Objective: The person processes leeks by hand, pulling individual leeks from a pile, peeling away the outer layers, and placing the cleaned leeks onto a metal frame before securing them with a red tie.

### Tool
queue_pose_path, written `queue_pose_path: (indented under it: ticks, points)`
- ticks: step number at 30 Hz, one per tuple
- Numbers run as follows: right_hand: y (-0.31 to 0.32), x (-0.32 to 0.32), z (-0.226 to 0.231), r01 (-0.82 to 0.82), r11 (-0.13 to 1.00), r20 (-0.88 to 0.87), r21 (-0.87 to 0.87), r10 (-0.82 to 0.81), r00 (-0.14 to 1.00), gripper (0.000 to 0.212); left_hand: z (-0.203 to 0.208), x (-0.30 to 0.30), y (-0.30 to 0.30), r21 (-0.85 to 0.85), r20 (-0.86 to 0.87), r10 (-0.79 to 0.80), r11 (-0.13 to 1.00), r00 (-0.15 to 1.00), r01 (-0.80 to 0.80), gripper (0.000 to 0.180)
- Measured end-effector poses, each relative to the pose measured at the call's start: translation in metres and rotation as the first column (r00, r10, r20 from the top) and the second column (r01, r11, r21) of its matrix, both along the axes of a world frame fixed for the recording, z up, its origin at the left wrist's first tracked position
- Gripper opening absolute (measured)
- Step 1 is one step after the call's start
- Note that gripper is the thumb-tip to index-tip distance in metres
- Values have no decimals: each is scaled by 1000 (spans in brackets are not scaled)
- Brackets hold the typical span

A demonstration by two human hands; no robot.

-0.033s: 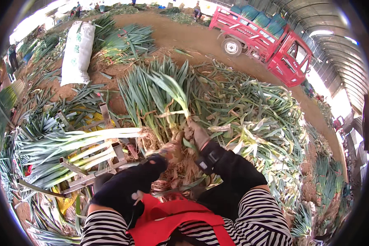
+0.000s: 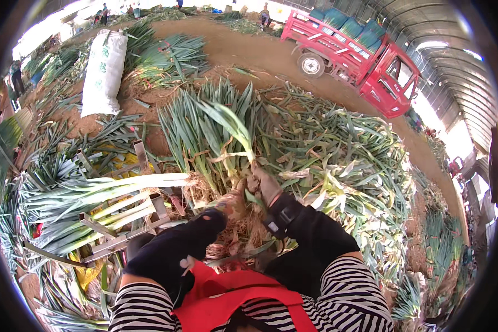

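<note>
Right grip (image 2: 266, 185) closed round the pale lower stalk of one leek (image 2: 232, 124), its green leaves slanting up and away to the left. Left grip (image 2: 232, 200) just beside it, low among stalks and roots; fingers partly hidden — cannot tell whether they are clamped on anything or merely resting there. Leek sits in front of the body, just above the root litter (image 2: 232, 239), its leaves lying across a bunch (image 2: 191, 124) behind.

Change: next to none. Both hands and the leek keep their places against the picture just before; only the view has drifted by a trace. For the work in hand that means a pause or a very small motion — by my reading, the leek is neither set down nor let go.

Around: to the left, a metal rack (image 2: 161, 209) with long white-stalked leeks (image 2: 94, 191) laid over it, roots toward the left hand. To the right, a broad heap (image 2: 337, 144) of loose leaves, some yellowed. Red apron (image 2: 227, 296) below.

Writing: white sack (image 2: 102, 74) far left carries a column of green printed characters. Red truck (image 2: 390, 91), upper right, has small pale lettering on its cab door, too small to make out. No labels seen on the leek.
</note>
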State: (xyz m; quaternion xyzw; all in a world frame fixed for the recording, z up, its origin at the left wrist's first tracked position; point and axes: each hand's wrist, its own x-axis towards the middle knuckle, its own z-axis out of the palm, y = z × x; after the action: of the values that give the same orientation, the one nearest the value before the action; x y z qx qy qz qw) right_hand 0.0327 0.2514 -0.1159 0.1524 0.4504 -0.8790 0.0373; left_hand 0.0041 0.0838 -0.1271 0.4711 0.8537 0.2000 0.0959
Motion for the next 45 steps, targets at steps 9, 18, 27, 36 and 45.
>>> queue_pose_path:
  ticks: [9, 18, 27, 36, 45]
  points:
    - [19, 34, 44, 163, 904, -59, 396, -152, 987, 26, -79, -27, 52, -71, 41, -238, 968, 970, 241, 55]
    - [73, 82, 130, 28, 993, -199, 116, -4, 980, 30, -147, -35, 68, -312, 361, -449, 767, 817, 560, 43]
    - [5, 112, 85, -156, 986, -292, -57, 133, 947, 27, 39, -89, 40, 446, 892, -311, 493, 327, -747, 72]
    - [13, 60, -7, -410, 558, 36, 721, 561, 827, 42, 12, -123, 35, 378, 725, -673, 206, 149, -903, 27]
    - [12, -12, 21, 339, 329, -434, 881, 280, 856, 30, 55, -69, 35, 468, 863, -373, 338, 340, -817, 31]
